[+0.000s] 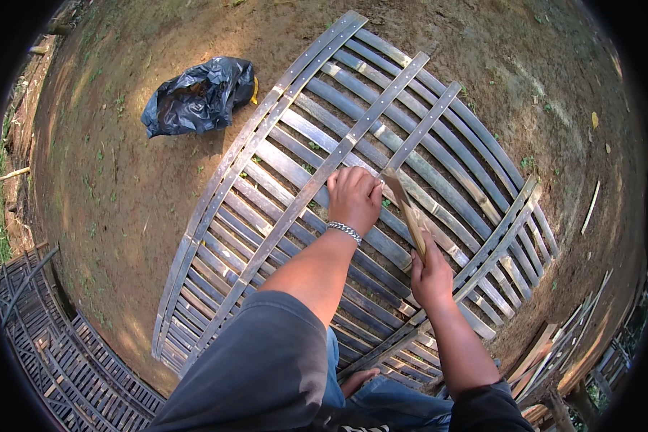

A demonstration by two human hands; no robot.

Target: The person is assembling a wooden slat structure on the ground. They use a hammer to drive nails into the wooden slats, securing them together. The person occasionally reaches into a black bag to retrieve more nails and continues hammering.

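Observation:
A large panel of split bamboo slats [306,155], crossed by long nailed strips, lies on the ground beneath both arms. My left hand [355,196] is closed in a pinch above the middle of the panel, and what its fingertips hold, if anything, is too small to make out. Around the upper end of that wrist runs a chain bracelet [344,231]. Just to the right, my right hand [433,275] is wrapped round the lower end of a flat wooden stick [410,219]. The stick slants up and left, its far end close to my left fingertips.
A crumpled black plastic bag [198,101] sits open on the bare soil [129,194] at upper left. More slatted panels [86,367] lie at lower left. Bamboo strips and boards [554,353] are piled at lower right. My bare foot [360,381] is by the panel's near edge.

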